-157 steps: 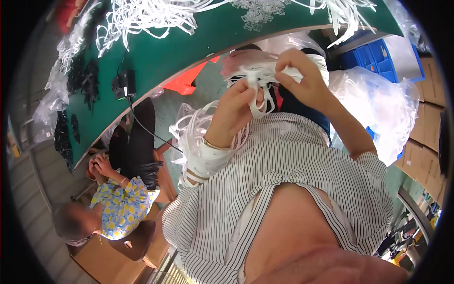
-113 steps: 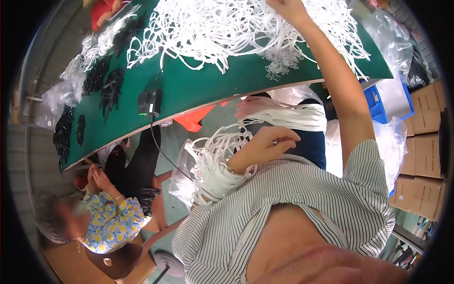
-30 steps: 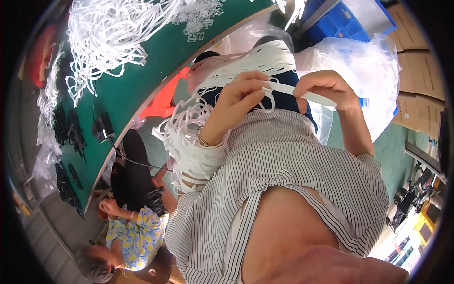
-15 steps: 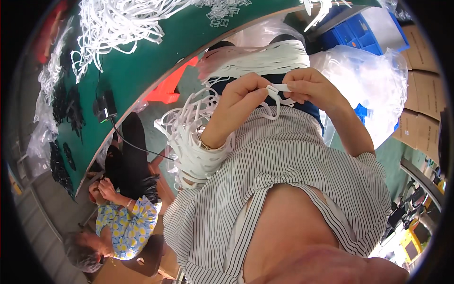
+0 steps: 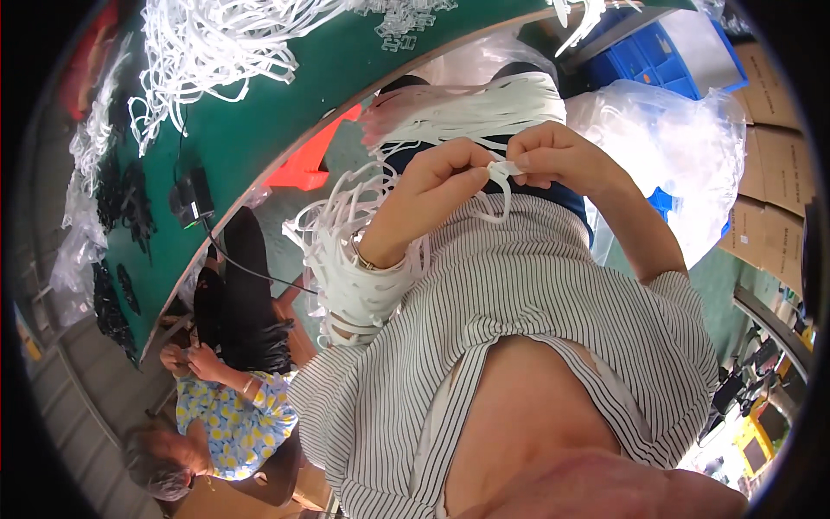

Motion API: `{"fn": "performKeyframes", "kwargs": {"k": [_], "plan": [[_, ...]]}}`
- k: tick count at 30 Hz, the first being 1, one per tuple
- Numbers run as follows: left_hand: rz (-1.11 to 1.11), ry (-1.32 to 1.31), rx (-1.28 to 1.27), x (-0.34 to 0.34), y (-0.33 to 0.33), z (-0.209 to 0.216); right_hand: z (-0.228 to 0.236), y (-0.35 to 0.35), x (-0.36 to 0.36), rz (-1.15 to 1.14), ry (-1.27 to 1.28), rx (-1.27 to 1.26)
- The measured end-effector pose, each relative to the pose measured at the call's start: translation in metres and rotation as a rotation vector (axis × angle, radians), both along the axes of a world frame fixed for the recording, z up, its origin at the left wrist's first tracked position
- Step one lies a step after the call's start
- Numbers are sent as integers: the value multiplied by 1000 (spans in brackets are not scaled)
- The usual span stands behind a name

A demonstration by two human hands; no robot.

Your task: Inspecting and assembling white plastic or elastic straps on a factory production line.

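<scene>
I see a thin white plastic strap (image 5: 500,186) held between the two hands in front of the chest, above the striped shirt (image 5: 536,303); its loop hangs down onto the cloth. The left hand (image 5: 441,186) pinches the strap with clenched fingertips, and the right hand (image 5: 558,156) grasps the other end, so the two hands almost touch. Around the left forearm many white straps are threaded as a thick bundle (image 5: 350,259); I cannot count them. A second flat bundle of straps (image 5: 475,108) lies across the lap just behind the hands. Further out, the curved edge of the green table (image 5: 285,95) runs close above the hands, and one more heap of white straps (image 5: 216,43) covers it, so free room is mostly to the right of the hands. There a clear plastic bag (image 5: 683,147) and a blue crate (image 5: 666,48) stand near. At lower left one other person in a yellow-patterned shirt (image 5: 229,424) sits, well apart.
</scene>
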State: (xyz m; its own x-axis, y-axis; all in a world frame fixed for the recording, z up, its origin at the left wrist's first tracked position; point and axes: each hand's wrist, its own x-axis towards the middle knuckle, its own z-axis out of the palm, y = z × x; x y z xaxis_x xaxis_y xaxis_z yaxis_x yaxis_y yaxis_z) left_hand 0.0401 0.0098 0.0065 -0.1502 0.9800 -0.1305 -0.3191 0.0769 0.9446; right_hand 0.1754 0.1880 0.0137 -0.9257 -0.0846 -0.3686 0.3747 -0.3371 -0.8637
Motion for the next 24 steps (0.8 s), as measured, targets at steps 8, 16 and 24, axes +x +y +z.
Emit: {"fn": "performKeyframes", "kwargs": {"k": [8, 16, 24], "plan": [[-49, 27, 13, -1, 1, -5, -7, 2, 0, 28, -16, 75], [-55, 19, -26, -3, 0, -3, -13, 6, 1, -26, -21, -85], [-71, -125, -39, -3, 0, -1, -21, 7, 1, -10, -41, -240]]}}
